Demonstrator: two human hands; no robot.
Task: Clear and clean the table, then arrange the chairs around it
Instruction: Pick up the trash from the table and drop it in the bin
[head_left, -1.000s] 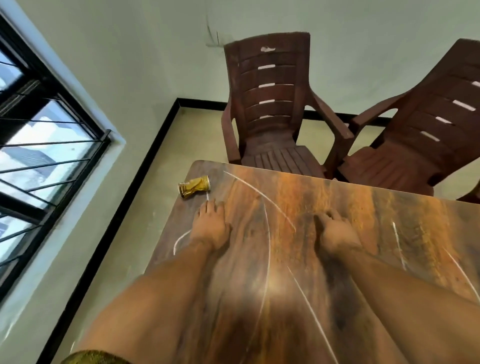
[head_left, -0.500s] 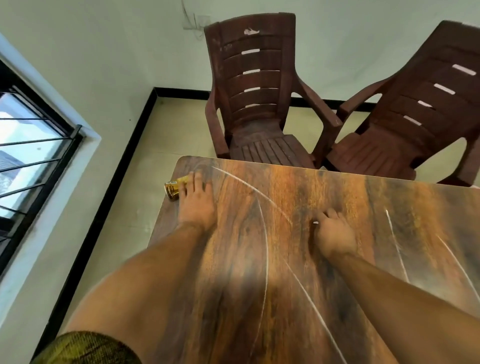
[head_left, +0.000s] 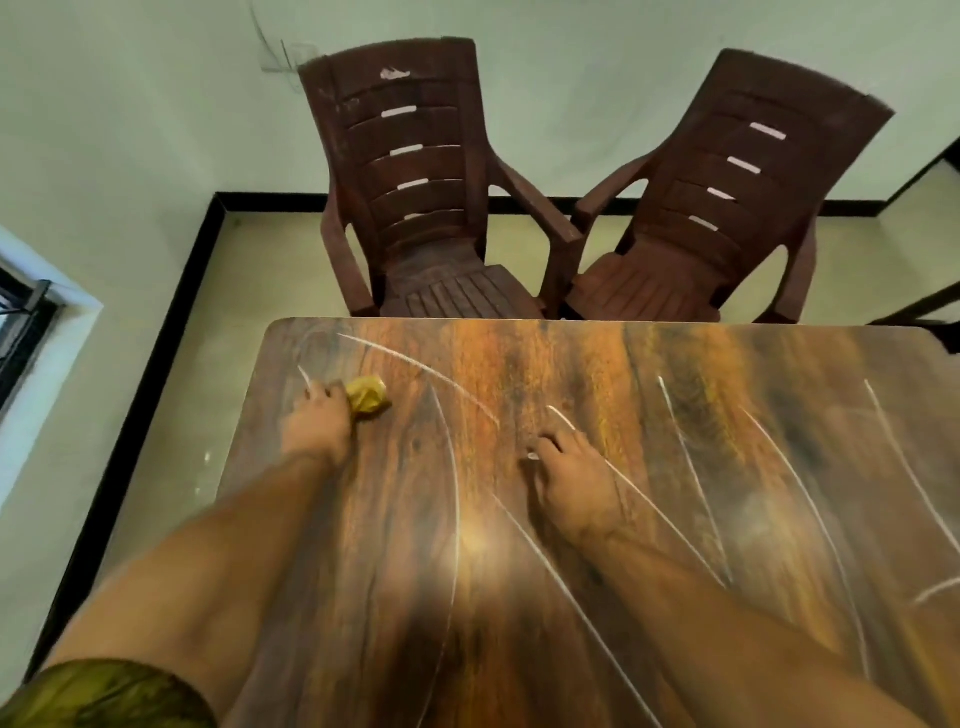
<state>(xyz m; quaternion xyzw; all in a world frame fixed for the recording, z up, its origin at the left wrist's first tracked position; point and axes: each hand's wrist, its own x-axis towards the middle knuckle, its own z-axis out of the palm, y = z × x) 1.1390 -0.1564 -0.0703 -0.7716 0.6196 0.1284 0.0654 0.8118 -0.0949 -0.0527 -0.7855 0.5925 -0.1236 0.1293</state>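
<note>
A wooden table (head_left: 691, 519) with white curved scratch-like marks fills the lower view. Near its far left corner my left hand (head_left: 317, 423) grips a crumpled gold wrapper (head_left: 368, 395), which sticks out on the hand's thumb side. My right hand (head_left: 569, 470) rests on the middle of the tabletop with its fingers loosely bent, and a tiny white bit lies at its fingertips. Two brown plastic armchairs stand side by side behind the far edge: the left chair (head_left: 415, 208) and the right chair (head_left: 727, 218), both facing the table.
A pale wall with a black skirting runs behind the chairs. A barred window (head_left: 26, 332) sits in the left wall. Bare floor (head_left: 171, 395) lies left of the table. A dark bar (head_left: 924, 306) pokes in at the right edge.
My left hand reached the gold wrapper at the table's left edge, took hold of it and drew it inward onto the tabletop. My view swung right, showing both chairs fully. My right hand stayed put.
</note>
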